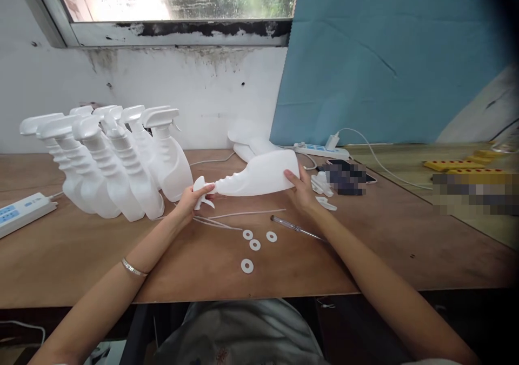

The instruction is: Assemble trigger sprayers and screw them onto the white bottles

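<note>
Between my hands a white plastic spray bottle lies on its side in the air above the table. My left hand is closed around the trigger sprayer head at the bottle's neck; its trigger points down. My right hand grips the bottle's base end, thumb on the near side. Below the bottle, several thin white tubes lie on the table. Several flat white ring washers and a screwdriver with a clear handle are nearer to me.
Several white spray bottles with sprayer heads stand grouped at the left. More white bottles lie at the back. Power strips sit left and back right. White plastic parts and a phone lie right on the brown table.
</note>
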Motion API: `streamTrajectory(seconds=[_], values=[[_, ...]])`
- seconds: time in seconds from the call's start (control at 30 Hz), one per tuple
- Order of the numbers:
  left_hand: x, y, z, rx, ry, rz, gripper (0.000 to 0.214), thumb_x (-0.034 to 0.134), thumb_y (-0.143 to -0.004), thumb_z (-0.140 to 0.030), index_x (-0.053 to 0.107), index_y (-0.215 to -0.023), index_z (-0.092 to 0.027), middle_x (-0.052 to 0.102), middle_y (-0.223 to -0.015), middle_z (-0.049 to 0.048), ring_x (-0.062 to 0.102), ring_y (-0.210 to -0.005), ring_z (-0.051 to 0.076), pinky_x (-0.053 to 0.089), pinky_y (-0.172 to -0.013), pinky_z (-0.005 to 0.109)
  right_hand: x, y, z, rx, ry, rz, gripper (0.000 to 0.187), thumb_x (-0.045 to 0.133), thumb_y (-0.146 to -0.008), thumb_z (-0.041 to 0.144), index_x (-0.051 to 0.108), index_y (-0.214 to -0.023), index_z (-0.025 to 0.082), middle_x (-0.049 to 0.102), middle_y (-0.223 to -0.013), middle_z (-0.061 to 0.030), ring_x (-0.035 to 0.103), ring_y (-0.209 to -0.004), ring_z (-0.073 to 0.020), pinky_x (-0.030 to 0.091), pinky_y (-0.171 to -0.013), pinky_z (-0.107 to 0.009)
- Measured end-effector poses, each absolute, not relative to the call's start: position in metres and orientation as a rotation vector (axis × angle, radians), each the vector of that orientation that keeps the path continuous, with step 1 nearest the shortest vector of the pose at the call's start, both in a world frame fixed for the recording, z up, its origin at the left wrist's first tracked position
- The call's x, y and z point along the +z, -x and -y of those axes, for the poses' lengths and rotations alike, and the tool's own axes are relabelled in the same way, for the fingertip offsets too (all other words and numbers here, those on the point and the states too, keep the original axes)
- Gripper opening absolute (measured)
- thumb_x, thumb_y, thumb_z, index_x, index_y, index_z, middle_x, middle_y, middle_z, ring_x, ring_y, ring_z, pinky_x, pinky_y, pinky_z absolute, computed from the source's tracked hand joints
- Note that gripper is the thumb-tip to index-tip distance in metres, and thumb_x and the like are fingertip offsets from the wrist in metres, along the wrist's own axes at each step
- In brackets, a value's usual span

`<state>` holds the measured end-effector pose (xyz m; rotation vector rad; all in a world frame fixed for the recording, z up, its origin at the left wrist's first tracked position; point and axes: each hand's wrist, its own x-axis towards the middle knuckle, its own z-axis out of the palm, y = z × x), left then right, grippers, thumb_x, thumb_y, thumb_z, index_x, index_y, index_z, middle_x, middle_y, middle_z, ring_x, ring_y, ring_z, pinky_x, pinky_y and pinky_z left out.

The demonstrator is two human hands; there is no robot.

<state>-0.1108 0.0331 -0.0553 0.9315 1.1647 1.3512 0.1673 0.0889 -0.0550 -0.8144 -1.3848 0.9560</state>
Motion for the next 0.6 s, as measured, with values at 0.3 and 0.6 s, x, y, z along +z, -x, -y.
streamTrajectory(seconds=[0.3,0.6], values=[[-0.054,0.115,-0.035,1.360,-0.873,-1.288,0.034,0.072,-0.057,-0.037,0.063,-0.073,-0.008,0.063,-0.057,0.0058,0.055,-0.045,0.010,0.030,-0.032,0.015,-0.054,-0.167,-0.087,0.937,0.734,1.528,0.055,0.073,-0.055,0.038,0.049,-0.103,0.025,0.057,-0.103,-0.0015,0.051,-0.099,-0.0222,0.042,-0.085,-0.034],[-0.052,0.119,-0.037,1.373,-0.725,-1.221,0.031,0.071,-0.061,-0.035,0.060,-0.076,-0.010,0.062,-0.057,0.0028,0.057,-0.045,0.009,0.045,-0.040,0.015,-0.052,-0.163,-0.079,0.563,0.700,1.723,0.057,0.068,-0.063,0.040,0.046,-0.114,0.025,0.049,-0.122,-0.0055,0.044,-0.113,-0.0230,0.033,-0.098,-0.036]])
